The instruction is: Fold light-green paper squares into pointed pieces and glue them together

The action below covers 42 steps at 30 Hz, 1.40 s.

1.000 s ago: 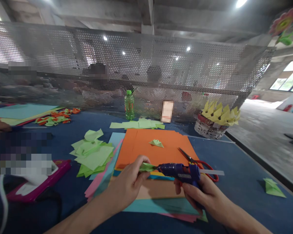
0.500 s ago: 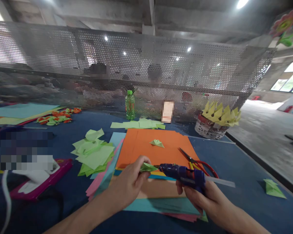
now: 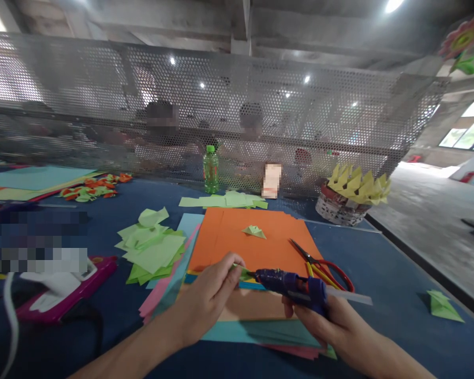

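Note:
My left hand (image 3: 207,300) is closed in a pinch on a small folded green paper piece (image 3: 244,273), held above a stack of coloured paper sheets (image 3: 237,239). My right hand (image 3: 329,323) grips a purple hot glue gun (image 3: 294,287), its nozzle touching the green piece. A clear glue stick sticks out of the gun's back end. Another folded green piece (image 3: 254,231) lies on the orange top sheet. Red-handled scissors (image 3: 324,268) lie just behind the gun.
A pile of green paper squares (image 3: 152,247) lies left of the stack, a pink case (image 3: 59,297) farther left. A green bottle (image 3: 210,169) and a basket of yellow folded pieces (image 3: 351,197) stand by the perforated metal screen (image 3: 221,105). People sit behind the screen. A green folded piece (image 3: 442,305) lies at right.
The green piece has turned in my left fingers and shows less. The glue gun has shifted slightly, nozzle still at the piece.

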Available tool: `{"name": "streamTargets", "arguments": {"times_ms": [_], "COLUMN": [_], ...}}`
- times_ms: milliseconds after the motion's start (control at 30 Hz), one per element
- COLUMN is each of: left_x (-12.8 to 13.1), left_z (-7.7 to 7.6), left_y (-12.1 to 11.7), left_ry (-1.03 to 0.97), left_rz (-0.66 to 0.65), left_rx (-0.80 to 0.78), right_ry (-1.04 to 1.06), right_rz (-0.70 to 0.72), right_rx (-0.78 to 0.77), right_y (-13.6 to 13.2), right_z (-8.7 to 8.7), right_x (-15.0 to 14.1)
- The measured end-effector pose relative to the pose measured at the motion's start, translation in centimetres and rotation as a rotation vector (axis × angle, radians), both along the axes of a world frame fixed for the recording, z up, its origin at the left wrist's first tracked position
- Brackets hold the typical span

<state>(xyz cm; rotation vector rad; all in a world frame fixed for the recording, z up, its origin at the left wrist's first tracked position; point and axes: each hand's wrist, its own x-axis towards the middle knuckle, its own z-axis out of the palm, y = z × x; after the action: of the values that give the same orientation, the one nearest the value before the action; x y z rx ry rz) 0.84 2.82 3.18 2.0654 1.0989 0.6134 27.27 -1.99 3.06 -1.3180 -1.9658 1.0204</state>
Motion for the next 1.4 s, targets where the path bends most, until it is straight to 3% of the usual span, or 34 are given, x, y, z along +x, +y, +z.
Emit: {"name": "streamTargets", "arguments": {"times_ms": [333, 900, 1133, 1300, 1400], "left_x": [0.19, -0.02, 0.08, -0.01, -0.10], "left_z": [-0.50, -0.72, -0.53, -0.38, -0.35], "left_y": [0.26, 0.22, 0.07, 0.35, 0.48], "left_ry": [-0.066, -0.048, -0.020, -0.026, -0.040], "left_rz": [-0.009, -0.016, -0.023, 0.017, 0.029], "left_rx": [0.003, 0.009, -0.014, 0.013, 0.030], "right_ry": [-0.052, -0.093, -0.138, -0.131, -0.129], "right_rz": [0.003, 0.028, -0.078, 0.008, -0.022], "right_rx": [0.099, 0.072, 0.087, 0.145, 0.173], "right_y": [-0.21, -0.32, -0.45, -0.28, -0.10], "right_z": [0.21, 0.18, -0.11, 0.22, 0.08], "right_x": [0.03, 0.09, 0.15, 0.10, 0.13]}}
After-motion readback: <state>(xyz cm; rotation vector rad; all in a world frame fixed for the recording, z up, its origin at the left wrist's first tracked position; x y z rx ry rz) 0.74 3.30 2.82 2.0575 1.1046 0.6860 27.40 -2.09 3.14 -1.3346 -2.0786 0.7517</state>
